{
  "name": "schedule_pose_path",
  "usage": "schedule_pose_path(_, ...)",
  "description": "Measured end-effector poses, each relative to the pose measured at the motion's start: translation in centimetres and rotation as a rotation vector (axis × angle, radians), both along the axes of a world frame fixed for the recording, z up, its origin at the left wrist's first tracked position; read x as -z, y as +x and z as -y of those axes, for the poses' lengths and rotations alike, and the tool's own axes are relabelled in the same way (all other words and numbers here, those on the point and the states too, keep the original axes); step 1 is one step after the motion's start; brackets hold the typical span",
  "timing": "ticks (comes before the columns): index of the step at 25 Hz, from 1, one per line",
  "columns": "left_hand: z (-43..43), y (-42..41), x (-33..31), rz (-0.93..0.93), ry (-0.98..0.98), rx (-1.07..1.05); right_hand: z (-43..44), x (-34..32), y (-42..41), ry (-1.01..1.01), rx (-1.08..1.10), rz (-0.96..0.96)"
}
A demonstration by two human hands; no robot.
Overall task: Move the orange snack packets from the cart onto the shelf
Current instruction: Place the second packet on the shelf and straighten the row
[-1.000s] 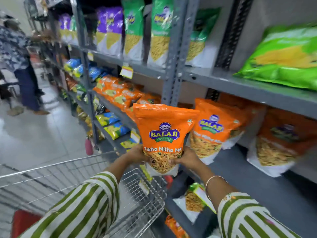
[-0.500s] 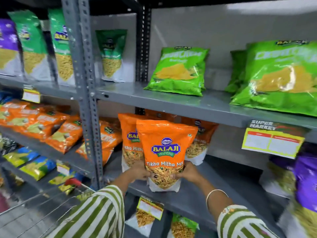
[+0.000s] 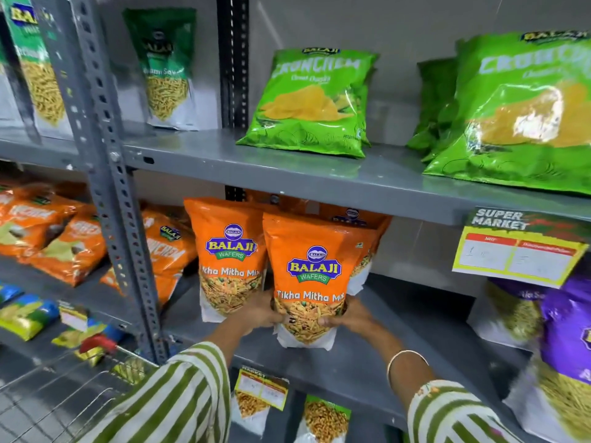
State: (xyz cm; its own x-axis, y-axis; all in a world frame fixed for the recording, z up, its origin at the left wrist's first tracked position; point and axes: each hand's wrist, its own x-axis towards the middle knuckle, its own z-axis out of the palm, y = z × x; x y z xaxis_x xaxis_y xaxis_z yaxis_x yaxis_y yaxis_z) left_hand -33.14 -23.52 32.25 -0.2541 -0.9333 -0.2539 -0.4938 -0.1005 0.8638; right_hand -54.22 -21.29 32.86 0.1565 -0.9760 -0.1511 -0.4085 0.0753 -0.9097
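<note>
Two striped sleeves enter from the bottom edge, with a bangle (image 3: 406, 359) on the right wrist. Left hand (image 3: 259, 313) and right hand (image 3: 347, 316) are both curled closed around the lower part of one orange snack packet (image 3: 315, 276), left fingers on its left edge, right fingers on its right edge. Packet is upright, label "Tikha Mitha Mix" facing the camera, its white base at or touching the grey shelf (image 3: 367, 366); contact cannot be confirmed. It sits between the hands, above the front of the shelf board.

Just left and slightly behind: a second orange packet (image 3: 228, 257), same label, standing upright. Another orange packet (image 3: 367, 238) stands behind the held one, mostly hidden.

Lower left: wire cart (image 3: 64, 388), only its rim and mesh visible.

Right of the hands: a price tag (image 3: 518, 251) hanging from the upper shelf edge, purple packets (image 3: 566, 334) beneath it.

Farthest, on the upper shelf: green chip bags (image 3: 315, 103).
</note>
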Motion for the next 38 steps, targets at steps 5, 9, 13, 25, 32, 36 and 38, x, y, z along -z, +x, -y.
schedule_pose_path(5, -0.7, -0.7, 2.2, -0.044, -0.043, -0.046, -0.5, 1.7, -0.1, 0.087, 0.031, 0.017)
schedule_pose_path(9, -0.6, -1.5, 2.7, -0.007, -0.062, -0.102, -1.0, 2.3, 0.2, 0.048, 0.164, 0.009)
schedule_pose_path(13, -1.2, -2.5, 2.5, -0.134, 0.015, -0.022, -2.5, 2.5, -0.9, 0.041, 0.239, -0.022)
schedule_pose_path(25, 0.9, -3.9, -9.6, -0.745, 0.001, -0.267, -2.1, -8.2, -3.9, -0.159, 0.406, 0.429)
schedule_pose_path(32, -0.8, -2.1, -4.2, -0.437, 0.165, -0.124, -3.5, -3.3, -3.7, 0.019, 0.352, 0.288)
schedule_pose_path(36, -2.9, -2.5, 1.2, -0.406, 0.195, -0.034, -4.5, 1.5, -1.6, 0.153, 0.307, 0.185)
schedule_pose_path(38, -2.8, -2.8, 1.9, -0.41, 0.143, -0.082, -4.3, 2.5, -0.6, 0.108, 0.344, 0.206)
